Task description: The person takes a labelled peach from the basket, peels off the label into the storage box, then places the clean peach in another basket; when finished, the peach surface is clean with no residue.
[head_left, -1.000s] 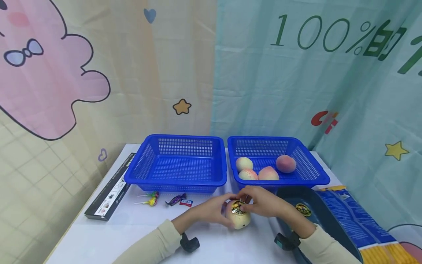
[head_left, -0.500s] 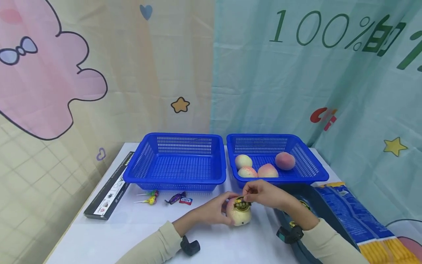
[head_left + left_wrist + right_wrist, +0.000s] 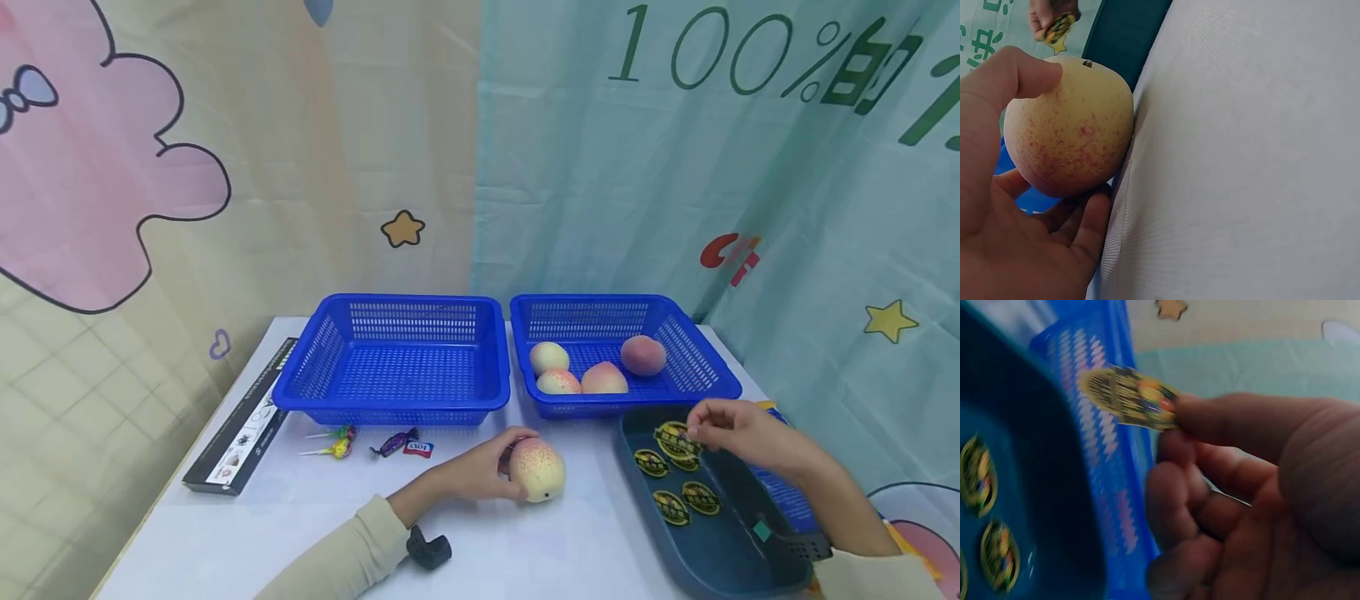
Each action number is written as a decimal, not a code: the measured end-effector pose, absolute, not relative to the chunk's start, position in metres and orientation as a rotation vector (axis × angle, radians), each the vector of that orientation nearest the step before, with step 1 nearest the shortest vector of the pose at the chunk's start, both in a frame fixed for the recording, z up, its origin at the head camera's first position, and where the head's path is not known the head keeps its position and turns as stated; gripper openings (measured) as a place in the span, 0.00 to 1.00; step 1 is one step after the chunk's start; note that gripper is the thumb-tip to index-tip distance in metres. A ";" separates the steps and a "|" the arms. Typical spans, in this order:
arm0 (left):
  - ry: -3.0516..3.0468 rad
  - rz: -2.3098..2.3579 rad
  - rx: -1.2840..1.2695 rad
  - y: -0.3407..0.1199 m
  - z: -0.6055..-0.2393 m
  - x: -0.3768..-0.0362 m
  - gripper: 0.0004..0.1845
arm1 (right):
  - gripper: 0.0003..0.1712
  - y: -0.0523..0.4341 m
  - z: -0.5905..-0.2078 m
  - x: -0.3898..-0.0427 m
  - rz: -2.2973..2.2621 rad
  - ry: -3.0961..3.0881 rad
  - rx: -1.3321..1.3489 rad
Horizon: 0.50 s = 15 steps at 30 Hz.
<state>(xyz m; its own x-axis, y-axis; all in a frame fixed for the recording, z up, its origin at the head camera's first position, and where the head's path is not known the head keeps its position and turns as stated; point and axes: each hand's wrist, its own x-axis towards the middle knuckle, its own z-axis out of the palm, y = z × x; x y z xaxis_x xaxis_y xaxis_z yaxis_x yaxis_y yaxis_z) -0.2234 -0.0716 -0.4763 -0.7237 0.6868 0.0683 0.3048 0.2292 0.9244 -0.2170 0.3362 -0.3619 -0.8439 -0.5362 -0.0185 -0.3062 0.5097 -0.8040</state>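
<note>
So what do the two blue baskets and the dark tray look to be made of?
The two blue slotted baskets, left and right, look like moulded plastic: uniform colour, fine regular slots, slight sheen. The dark teal tray with round stickers seems smooth plastic too, with rounded corners and a soft gloss, though coated metal can't be ruled out.

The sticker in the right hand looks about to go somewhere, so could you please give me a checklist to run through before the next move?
1. Sticker pinched by the right hand: ok.
2. Peach held steady on the table by the left hand: ok.
3. Peach surface facing up bare of any sticker: ok in the head view; far side cannot tell.
4. Sticker's adhesive side facing the peach: cannot tell.
5. More stickers left in the dark tray: ok.
6. Left basket has room: ok.
</note>
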 end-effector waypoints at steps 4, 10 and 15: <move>2.147 1.488 0.924 -0.074 -0.477 -0.224 0.43 | 0.07 0.353 -0.385 -0.208 -1.242 2.163 -0.825; 2.140 1.499 0.915 -0.075 -0.478 -0.225 0.43 | 0.03 0.335 -0.413 -0.196 -1.100 2.026 -0.849; 2.125 1.510 0.925 -0.074 -0.480 -0.225 0.43 | 0.07 0.318 -0.419 -0.190 -0.838 2.235 -0.793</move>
